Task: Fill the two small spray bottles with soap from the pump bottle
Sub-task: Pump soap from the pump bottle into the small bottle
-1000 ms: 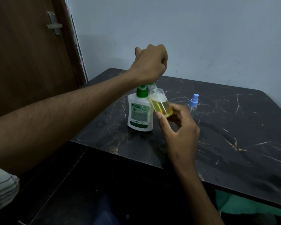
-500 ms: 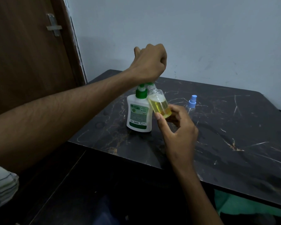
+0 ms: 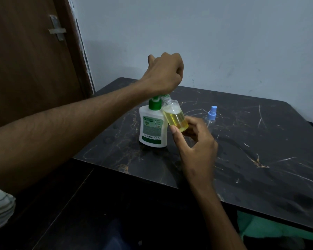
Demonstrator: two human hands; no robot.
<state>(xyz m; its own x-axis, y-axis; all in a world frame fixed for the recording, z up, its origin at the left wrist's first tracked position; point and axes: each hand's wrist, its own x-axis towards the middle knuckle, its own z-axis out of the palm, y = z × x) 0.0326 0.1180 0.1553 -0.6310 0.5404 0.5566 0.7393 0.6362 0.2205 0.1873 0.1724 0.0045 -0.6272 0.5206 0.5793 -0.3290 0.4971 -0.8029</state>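
Little has moved since earlier; my left hand (image 3: 165, 73) stays fisted on the pump bottle (image 3: 153, 126) near the table's (image 3: 260, 159) back-left corner. My right hand (image 3: 195, 139) pinches the half-full spray bottle (image 3: 175, 116), neck tilted up-left under the spout.

Right of the pump bottle (image 3: 153, 127), my hands (image 3: 197, 143) and the tilted clear bottle (image 3: 175, 118) block the way, with the blue-capped spray bottle (image 3: 211, 116) standing just beyond. Farther right of the pump bottle the desk (image 3: 260, 150) lies bare; left of it, my forearm (image 3: 70, 130) crosses above the desk edge.
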